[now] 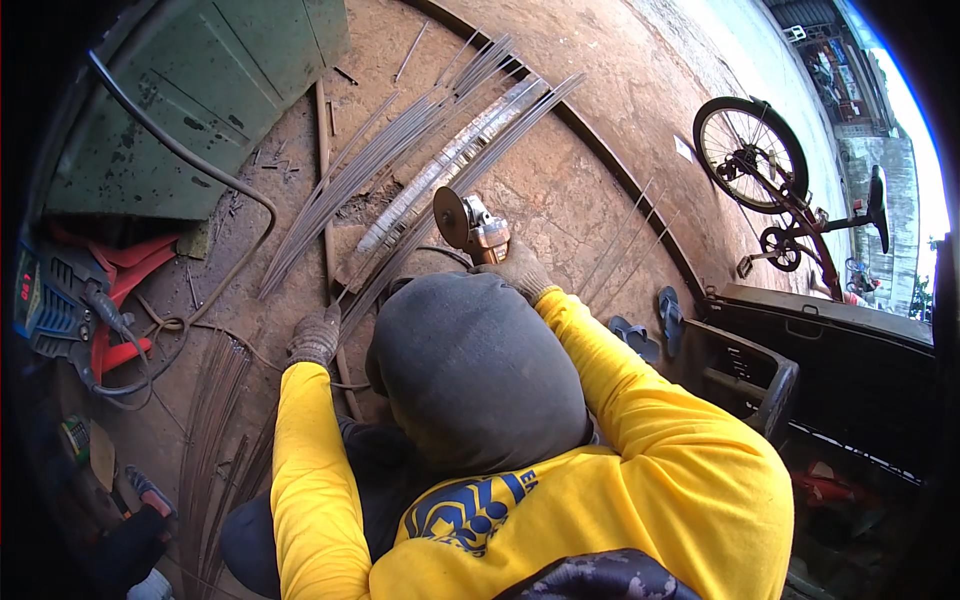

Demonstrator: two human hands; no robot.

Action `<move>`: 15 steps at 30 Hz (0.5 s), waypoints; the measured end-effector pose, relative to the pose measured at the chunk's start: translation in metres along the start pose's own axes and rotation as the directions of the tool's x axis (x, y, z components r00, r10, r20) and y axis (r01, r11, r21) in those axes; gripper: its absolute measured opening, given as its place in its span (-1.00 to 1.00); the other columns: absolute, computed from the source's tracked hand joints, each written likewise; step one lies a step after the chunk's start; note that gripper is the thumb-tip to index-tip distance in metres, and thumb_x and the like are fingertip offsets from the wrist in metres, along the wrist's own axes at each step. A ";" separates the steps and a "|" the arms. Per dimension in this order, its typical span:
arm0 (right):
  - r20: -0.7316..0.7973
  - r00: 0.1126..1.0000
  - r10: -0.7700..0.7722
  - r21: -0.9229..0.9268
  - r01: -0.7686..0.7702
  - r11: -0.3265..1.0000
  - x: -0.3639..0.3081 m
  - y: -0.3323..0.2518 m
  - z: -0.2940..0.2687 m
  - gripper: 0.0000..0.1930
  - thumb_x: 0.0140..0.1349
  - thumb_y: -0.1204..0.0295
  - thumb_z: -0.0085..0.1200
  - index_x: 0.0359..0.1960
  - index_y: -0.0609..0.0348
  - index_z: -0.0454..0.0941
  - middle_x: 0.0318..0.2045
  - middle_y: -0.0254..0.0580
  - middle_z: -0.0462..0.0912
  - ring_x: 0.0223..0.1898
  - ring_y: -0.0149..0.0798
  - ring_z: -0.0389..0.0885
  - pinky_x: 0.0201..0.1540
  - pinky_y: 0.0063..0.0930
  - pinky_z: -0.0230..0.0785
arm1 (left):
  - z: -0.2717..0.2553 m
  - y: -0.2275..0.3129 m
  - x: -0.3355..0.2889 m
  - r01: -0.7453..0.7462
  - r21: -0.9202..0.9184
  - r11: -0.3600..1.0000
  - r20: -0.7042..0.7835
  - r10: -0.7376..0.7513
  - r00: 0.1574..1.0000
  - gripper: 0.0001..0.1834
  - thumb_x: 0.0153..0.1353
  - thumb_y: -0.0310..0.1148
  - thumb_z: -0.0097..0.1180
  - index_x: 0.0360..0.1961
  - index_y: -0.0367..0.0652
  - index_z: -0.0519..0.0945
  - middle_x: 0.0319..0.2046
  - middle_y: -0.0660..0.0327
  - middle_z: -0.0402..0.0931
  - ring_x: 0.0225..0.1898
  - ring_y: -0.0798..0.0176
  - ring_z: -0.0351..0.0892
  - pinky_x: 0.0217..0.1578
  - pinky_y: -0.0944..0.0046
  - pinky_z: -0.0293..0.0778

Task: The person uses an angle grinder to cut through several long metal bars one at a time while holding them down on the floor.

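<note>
Rods lie in a slim bundle across the upper middle of the frame, running down to the left hand, whose gloved fingers look curled at the lower ends; whether they truly grip them I cannot tell. The right hand, also gloved, is wrapped around an angle grinder at the centre of the frame. Its disc stands upright just beside the bundle, and no sparks show, so I judge that no cut is under way.

As for progress, the work seems partway along. Short dark pieces scattered over the ground at upper left look like offcuts, which suggests that some cutting is done. Plenty seems left: a larger fan of long rods spreads left of a pale metal strip, and another sheaf lies at lower left, by a red-and-blue machine. A long pipe passes beneath the fan. Which lengths are finished and which are uncut cannot be told, since no marks can be made out and the hooded head hides part of the ground.
</note>
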State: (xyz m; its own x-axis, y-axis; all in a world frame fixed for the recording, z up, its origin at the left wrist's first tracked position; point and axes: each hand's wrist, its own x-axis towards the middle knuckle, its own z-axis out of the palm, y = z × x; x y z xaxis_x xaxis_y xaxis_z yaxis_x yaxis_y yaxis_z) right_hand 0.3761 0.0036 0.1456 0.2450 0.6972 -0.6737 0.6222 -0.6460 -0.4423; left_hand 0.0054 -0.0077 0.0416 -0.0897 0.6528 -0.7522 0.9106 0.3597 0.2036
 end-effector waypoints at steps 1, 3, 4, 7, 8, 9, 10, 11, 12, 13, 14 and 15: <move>0.001 1.000 0.000 -0.001 0.000 1.000 -0.001 -0.001 0.000 -0.06 -0.12 0.09 0.43 0.28 0.33 0.31 0.13 0.25 0.58 0.17 0.13 0.58 0.27 -0.18 0.40 | -0.001 0.001 -0.002 0.001 -0.001 1.000 0.003 -0.001 1.000 -0.28 0.46 0.18 -0.32 0.11 -0.25 0.61 0.13 -0.20 0.53 0.23 -0.28 0.45 0.26 -0.08 0.34; 0.003 1.000 -0.001 -0.001 0.001 1.000 -0.004 -0.004 -0.002 -0.06 -0.12 0.09 0.43 0.28 0.34 0.31 0.13 0.25 0.58 0.17 0.13 0.58 0.27 -0.19 0.39 | -0.001 0.002 -0.002 0.004 -0.004 1.000 0.000 -0.004 1.000 -0.28 0.46 0.18 -0.32 0.11 -0.24 0.61 0.13 -0.20 0.53 0.23 -0.28 0.44 0.26 -0.08 0.34; 0.001 1.000 -0.003 -0.005 0.003 1.000 -0.003 -0.002 -0.001 -0.06 -0.12 0.09 0.43 0.28 0.34 0.31 0.13 0.25 0.59 0.17 0.13 0.58 0.27 -0.19 0.40 | -0.001 0.002 -0.003 0.005 -0.005 1.000 -0.002 -0.005 1.000 -0.28 0.46 0.19 -0.31 0.11 -0.24 0.61 0.13 -0.19 0.53 0.23 -0.28 0.44 0.26 -0.08 0.34; -0.002 1.000 -0.018 0.001 0.018 1.000 0.000 0.000 0.000 -0.06 -0.13 0.10 0.43 0.28 0.34 0.32 0.13 0.24 0.59 0.17 0.13 0.58 0.26 -0.18 0.40 | 0.000 0.000 -0.001 0.025 0.005 1.000 -0.010 -0.025 1.000 -0.27 0.45 0.19 -0.31 0.11 -0.25 0.61 0.13 -0.20 0.54 0.23 -0.28 0.44 0.26 -0.07 0.35; -0.002 1.000 -0.026 0.014 0.026 1.000 -0.001 0.000 0.000 -0.07 -0.13 0.10 0.43 0.27 0.34 0.32 0.13 0.24 0.59 0.17 0.13 0.58 0.26 -0.18 0.40 | 0.001 -0.001 -0.001 0.022 0.001 1.000 -0.017 -0.022 1.000 -0.27 0.45 0.19 -0.30 0.11 -0.25 0.61 0.13 -0.20 0.53 0.23 -0.29 0.44 0.26 -0.07 0.35; -0.005 0.999 -0.032 0.025 0.032 0.999 -0.002 0.000 -0.002 -0.07 -0.13 0.10 0.43 0.27 0.34 0.33 0.12 0.24 0.59 0.17 0.13 0.58 0.26 -0.18 0.40 | 0.002 0.001 0.000 0.014 -0.003 1.000 -0.021 -0.014 1.000 -0.27 0.45 0.20 -0.30 0.11 -0.25 0.61 0.13 -0.21 0.53 0.23 -0.29 0.44 0.26 -0.07 0.35; -0.007 0.999 -0.032 0.021 0.032 0.999 -0.001 0.002 -0.003 -0.07 -0.13 0.10 0.43 0.27 0.34 0.33 0.12 0.24 0.59 0.17 0.12 0.58 0.26 -0.18 0.40 | 0.004 0.003 0.000 0.006 -0.007 1.000 -0.025 -0.007 1.000 -0.27 0.44 0.20 -0.30 0.11 -0.25 0.61 0.13 -0.21 0.53 0.23 -0.29 0.44 0.26 -0.08 0.35; -0.009 0.999 -0.033 0.015 0.033 0.999 0.000 0.005 -0.005 -0.07 -0.13 0.10 0.43 0.27 0.34 0.33 0.12 0.24 0.59 0.17 0.12 0.58 0.26 -0.17 0.40 | 0.006 0.005 0.001 -0.002 -0.016 1.000 -0.020 0.001 1.000 -0.27 0.44 0.20 -0.30 0.11 -0.26 0.61 0.13 -0.22 0.53 0.23 -0.29 0.44 0.26 -0.08 0.35; -0.005 0.999 -0.039 0.015 0.039 0.999 0.001 0.004 -0.004 -0.07 -0.13 0.10 0.43 0.27 0.34 0.33 0.12 0.24 0.60 0.17 0.12 0.59 0.26 -0.17 0.40 | 0.001 0.007 -0.004 -0.003 -0.020 1.000 -0.020 0.003 1.000 -0.27 0.44 0.20 -0.30 0.11 -0.26 0.61 0.13 -0.22 0.53 0.23 -0.30 0.44 0.26 -0.08 0.35; -0.013 0.999 -0.037 0.007 0.037 0.999 0.002 0.004 -0.003 -0.08 -0.13 0.10 0.44 0.26 0.34 0.33 0.11 0.25 0.60 0.17 0.12 0.59 0.26 -0.17 0.40 | -0.003 0.007 -0.007 -0.005 -0.026 1.000 -0.020 0.004 1.000 -0.26 0.44 0.20 -0.30 0.11 -0.26 0.61 0.12 -0.23 0.52 0.23 -0.30 0.44 0.25 -0.08 0.35; -0.020 0.999 -0.035 -0.003 0.035 0.999 0.003 0.002 -0.002 -0.08 -0.13 0.10 0.44 0.26 0.34 0.33 0.11 0.25 0.60 0.17 0.13 0.59 0.25 -0.17 0.40 | -0.002 0.006 -0.006 -0.003 -0.013 1.000 -0.025 0.003 1.000 -0.26 0.43 0.21 -0.30 0.10 -0.26 0.61 0.12 -0.23 0.52 0.22 -0.30 0.44 0.25 -0.09 0.35; -0.025 0.999 -0.031 -0.016 0.031 0.999 0.003 0.002 0.001 -0.08 -0.13 0.10 0.44 0.25 0.34 0.33 0.10 0.26 0.60 0.17 0.13 0.59 0.25 -0.16 0.40 | -0.001 0.003 -0.005 0.000 -0.002 1.000 -0.026 0.000 1.000 -0.26 0.43 0.21 -0.30 0.10 -0.25 0.61 0.12 -0.24 0.52 0.21 -0.31 0.45 0.24 -0.09 0.36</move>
State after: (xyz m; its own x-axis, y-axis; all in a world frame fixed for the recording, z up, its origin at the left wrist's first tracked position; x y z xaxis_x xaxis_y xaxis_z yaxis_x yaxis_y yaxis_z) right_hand 0.3775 0.0041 0.1426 0.2442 0.7245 -0.6446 0.6409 -0.6194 -0.4534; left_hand 0.0078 -0.0091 0.0464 -0.1001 0.6696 -0.7360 0.9100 0.3608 0.2045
